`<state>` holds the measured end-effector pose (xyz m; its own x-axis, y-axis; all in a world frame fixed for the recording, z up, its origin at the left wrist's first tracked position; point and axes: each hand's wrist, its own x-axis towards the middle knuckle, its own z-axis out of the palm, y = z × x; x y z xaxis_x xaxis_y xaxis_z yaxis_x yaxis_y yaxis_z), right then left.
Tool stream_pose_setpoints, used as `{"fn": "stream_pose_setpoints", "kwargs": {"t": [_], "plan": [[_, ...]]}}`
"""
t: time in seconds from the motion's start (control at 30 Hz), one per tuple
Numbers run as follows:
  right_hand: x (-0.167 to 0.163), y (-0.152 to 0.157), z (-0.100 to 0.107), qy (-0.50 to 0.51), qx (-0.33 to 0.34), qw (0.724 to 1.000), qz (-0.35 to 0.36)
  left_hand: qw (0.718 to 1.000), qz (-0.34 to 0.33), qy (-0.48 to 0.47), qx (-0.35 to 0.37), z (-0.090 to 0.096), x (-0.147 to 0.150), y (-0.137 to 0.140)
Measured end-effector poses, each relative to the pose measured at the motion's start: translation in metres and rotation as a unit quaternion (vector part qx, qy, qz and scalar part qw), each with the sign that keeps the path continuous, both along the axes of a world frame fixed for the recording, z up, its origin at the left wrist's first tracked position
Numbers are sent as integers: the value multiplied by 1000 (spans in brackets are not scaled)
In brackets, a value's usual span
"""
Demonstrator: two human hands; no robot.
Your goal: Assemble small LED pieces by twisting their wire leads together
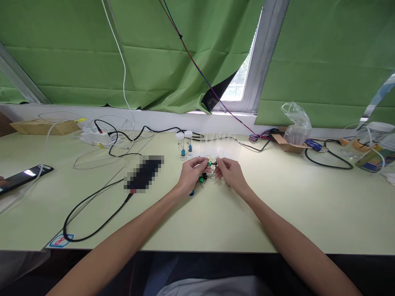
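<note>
In the middle of the table my left hand (191,173) pinches a small green piece (209,163). My right hand (232,172) has its fingertips closed on a small black piece (214,164) that meets the green one; whether the two are joined is too small to tell. Below the hands lies a small heap of loose green and black parts (203,178) with thin metal pins. A blue part (191,193) shows under my left wrist. Behind my left hand stand two clear vials (182,153) with white caps and blue parts inside. Several clear tubes (219,144) stand behind both hands.
A dark blurred-out device (143,174) with a black cable (92,199) lies to the left. Another person's hand (3,182) touches a phone (26,177) at the left edge. Power strip (100,137) at back left; cardboard box (290,144) and jars (378,133) at back right.
</note>
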<state>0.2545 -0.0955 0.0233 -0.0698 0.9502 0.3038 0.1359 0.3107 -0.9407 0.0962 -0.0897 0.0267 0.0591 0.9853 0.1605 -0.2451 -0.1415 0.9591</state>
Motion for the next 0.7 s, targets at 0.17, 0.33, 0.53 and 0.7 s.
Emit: {"fn": "stream_pose_setpoints", "kwargs": {"t": [0.17, 0.33, 0.53, 0.7], "plan": [[0, 2, 0, 29, 34, 999, 7, 1000, 21, -15, -1, -1, -1, 2], [1, 1, -2, 15, 62, 998, 20, 1000, 21, -12, 5, 1, -1, 2], [0, 1, -1, 13, 54, 998, 2, 1000, 12, 3, 15, 1, 0, 1], [-1, 1, -1, 7, 47, 999, -14, 1000, 7, 16, 23, 1, -1, 0]]}}
